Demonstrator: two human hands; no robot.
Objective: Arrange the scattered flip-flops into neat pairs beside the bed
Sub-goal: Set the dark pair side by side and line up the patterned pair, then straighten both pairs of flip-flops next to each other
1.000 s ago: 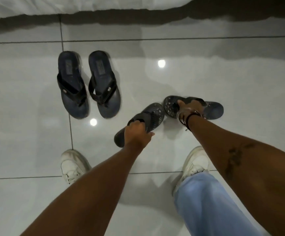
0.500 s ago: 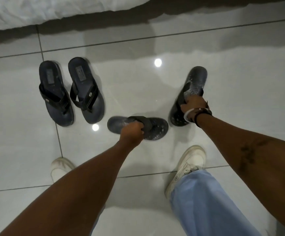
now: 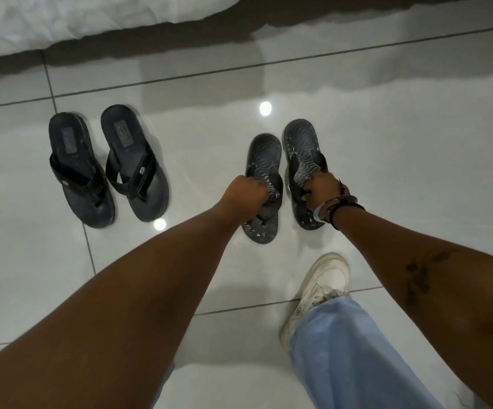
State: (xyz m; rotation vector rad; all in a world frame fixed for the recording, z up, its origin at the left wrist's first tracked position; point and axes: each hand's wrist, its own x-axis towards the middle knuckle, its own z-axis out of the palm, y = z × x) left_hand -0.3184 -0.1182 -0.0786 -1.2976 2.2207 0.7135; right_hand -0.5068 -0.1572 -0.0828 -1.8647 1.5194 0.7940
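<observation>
Crouching over the glossy tiled floor [image 3: 401, 160], I am looking down at the bed [image 3: 91, 19], whose white cover is lying well beyond my fingers, since the pairs are meant to end up beside it. Off to the left of my fingers, well apart, the dark blue pair [image 3: 106, 166] is already sitting side by side with heels toward the bed, so I am judging that half as done.

I am holding the patterned pair the same way round to match. My left hand [image 3: 246, 194] is curled closed around the strap of the left patterned flip-flop [image 3: 264, 160], fingers tucked under and hidden from me, and my right hand [image 3: 321, 188] is pinching the strap of the right patterned flip-flop [image 3: 299, 143], fingers [image 3: 307, 196] pressed together on it. Gripping by the straps is letting me steer each sole without touching its underside. The two are lying just beside each other, nearly parallel, the right one reaching a little farther toward the bed; whether they are resting fully on the tiles I cannot tell.

My white sneaker [image 3: 319, 290] is standing behind my right wrist, clear of the row.
</observation>
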